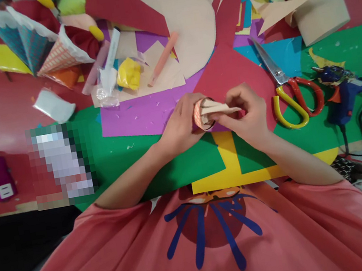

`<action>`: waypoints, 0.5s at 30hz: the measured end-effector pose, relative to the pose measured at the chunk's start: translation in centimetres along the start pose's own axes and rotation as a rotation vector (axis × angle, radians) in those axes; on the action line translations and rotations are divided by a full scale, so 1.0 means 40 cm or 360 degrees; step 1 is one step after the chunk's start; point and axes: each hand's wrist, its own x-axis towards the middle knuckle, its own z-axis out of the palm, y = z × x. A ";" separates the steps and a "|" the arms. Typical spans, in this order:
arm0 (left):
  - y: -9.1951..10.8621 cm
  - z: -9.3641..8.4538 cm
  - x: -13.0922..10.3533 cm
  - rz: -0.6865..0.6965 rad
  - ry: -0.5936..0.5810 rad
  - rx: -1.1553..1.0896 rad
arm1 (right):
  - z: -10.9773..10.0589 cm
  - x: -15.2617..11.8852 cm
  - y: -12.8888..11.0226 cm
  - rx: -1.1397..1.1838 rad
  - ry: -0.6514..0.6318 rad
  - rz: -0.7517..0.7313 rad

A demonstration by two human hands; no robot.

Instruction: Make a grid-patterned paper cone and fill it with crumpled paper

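Near the middle of the table, my left hand (183,118) is wrapped round a small orange-checked paper cone (198,114), its open end turned to the right. Folded cream paper (220,108) sticks out of that opening. My right hand (249,114) pinches the outer end of this paper between thumb and fingers. The cone's tip is hidden inside my left hand. Just right of my right hand lie large scissors (281,78) with one yellow and one red handle loop, blades pointing away from me.
A blue glue gun (344,97) with its cord lies at the right. Finished paper cones (58,54) lie at the back left, near yellow clay (128,73). A cream paper roll (318,1) stands at the back right. Green sheets (158,163) cover the front.
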 end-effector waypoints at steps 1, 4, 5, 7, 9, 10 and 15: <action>-0.005 0.001 -0.001 -0.0036 0.0028 -0.0086 | -0.006 0.000 0.002 -0.0032 0.0073 -0.0175; -0.019 0.002 -0.004 -0.0108 0.0074 -0.0273 | -0.018 0.002 0.005 -0.0322 0.0207 -0.0744; -0.021 0.001 -0.003 -0.0121 0.0075 -0.0317 | -0.019 0.002 0.005 -0.0438 0.0227 -0.0904; -0.022 -0.001 -0.002 -0.0122 0.0062 -0.0373 | -0.015 0.001 0.007 -0.0586 0.0295 -0.1165; -0.019 -0.003 0.000 -0.0099 0.0058 -0.0387 | -0.008 -0.004 0.008 -0.0640 0.0397 -0.1384; -0.017 -0.004 0.000 -0.0099 0.0064 -0.0383 | -0.004 -0.008 0.007 -0.0668 0.0425 -0.1474; -0.012 -0.007 0.001 -0.0227 0.0040 -0.0244 | 0.000 -0.026 0.006 -0.0732 0.0328 -0.1563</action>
